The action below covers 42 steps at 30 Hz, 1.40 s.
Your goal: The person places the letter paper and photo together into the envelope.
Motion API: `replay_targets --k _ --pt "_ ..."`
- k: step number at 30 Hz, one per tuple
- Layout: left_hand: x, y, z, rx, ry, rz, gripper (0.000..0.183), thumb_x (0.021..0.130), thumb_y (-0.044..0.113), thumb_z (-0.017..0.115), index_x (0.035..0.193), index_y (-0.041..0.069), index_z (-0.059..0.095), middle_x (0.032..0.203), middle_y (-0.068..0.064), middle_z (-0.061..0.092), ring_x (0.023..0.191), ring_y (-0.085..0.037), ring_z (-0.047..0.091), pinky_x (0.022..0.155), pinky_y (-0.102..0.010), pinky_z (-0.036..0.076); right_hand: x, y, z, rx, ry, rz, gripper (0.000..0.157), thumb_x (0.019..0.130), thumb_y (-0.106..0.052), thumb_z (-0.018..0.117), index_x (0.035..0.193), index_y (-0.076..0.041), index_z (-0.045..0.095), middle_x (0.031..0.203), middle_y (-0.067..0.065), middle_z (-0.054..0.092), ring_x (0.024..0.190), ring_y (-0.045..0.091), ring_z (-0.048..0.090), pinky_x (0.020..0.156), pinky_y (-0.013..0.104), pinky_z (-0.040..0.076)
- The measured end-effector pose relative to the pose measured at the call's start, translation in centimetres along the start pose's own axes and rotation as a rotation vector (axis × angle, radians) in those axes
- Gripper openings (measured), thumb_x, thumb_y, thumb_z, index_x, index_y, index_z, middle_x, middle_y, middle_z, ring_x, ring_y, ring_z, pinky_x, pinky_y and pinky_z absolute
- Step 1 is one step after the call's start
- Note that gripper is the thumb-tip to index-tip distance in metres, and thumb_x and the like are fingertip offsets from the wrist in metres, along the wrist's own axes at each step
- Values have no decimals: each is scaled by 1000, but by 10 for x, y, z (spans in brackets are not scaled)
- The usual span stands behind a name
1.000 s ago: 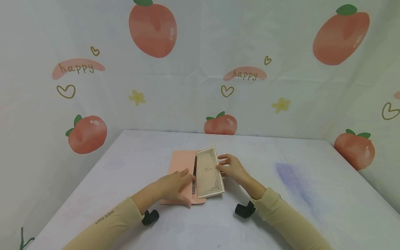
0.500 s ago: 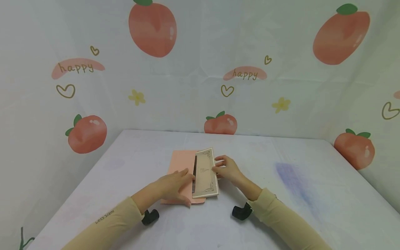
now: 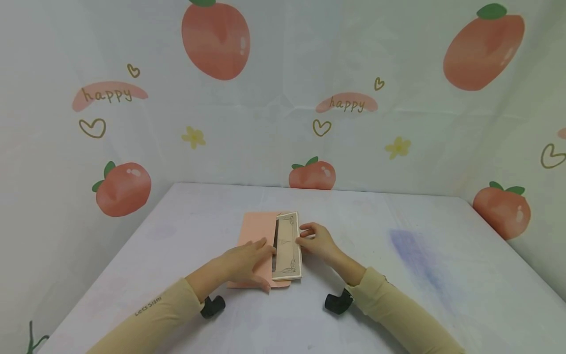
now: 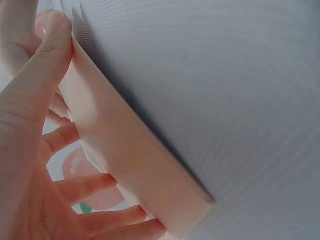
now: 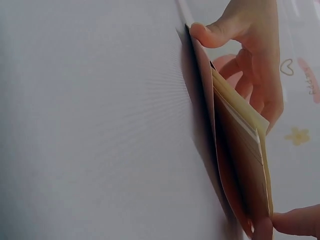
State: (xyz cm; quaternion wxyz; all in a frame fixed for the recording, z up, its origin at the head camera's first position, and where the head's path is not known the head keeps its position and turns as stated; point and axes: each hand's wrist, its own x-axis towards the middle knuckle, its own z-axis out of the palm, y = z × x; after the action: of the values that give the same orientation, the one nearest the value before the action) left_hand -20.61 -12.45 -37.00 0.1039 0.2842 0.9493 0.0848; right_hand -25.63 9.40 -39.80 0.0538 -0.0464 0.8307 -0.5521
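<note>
A pink paper envelope (image 3: 258, 227) lies flat on the table, its mouth toward the right. A cream card (image 3: 286, 248) with ornate corner patterns sits partly in that mouth, its left part hidden. Along the opening runs a dark strip (image 3: 275, 241); I cannot tell what it is. My left hand (image 3: 243, 261) rests on the envelope with spread fingers, fingertips touching its surface in the left wrist view. At the card's right edge, my right hand (image 3: 320, 244) pinches it between thumb and finger. The right wrist view shows the envelope's layers (image 5: 200, 70) spread apart around the card (image 5: 242, 112).
The white table (image 3: 376, 275) has a purple smudge (image 3: 413, 255) at the right. A black wrist mount (image 3: 213, 307) hangs under the left wrist, another black mount (image 3: 338, 302) under the right. A fruit-printed curtain (image 3: 265, 132) stands behind the table.
My right hand has moved left with the card, sliding it further into the envelope and turning it nearly parallel to the opening. The left hand has stayed in place.
</note>
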Motion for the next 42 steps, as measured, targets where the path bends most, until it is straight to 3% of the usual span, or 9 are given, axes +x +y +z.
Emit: replay_targets --k 30,42 --pt "-1 -2 1 -19 -9 -8 84 67 63 70 134 21 41 148 -21 34 129 -50 39 101 -58 40 -7 -6 10 46 -17 -94 45 74 7 64 118 11 55 107 24 59 85 25 66 64 27 57" --pt "-1 0 1 -21 -7 -8 84 67 62 70 134 20 42 148 -21 34 129 -51 38 101 -58 40 -7 -7 12 -9 -9 -132 44 73 6 65 116 10 57 105 23 61 79 17 64 63 23 56"
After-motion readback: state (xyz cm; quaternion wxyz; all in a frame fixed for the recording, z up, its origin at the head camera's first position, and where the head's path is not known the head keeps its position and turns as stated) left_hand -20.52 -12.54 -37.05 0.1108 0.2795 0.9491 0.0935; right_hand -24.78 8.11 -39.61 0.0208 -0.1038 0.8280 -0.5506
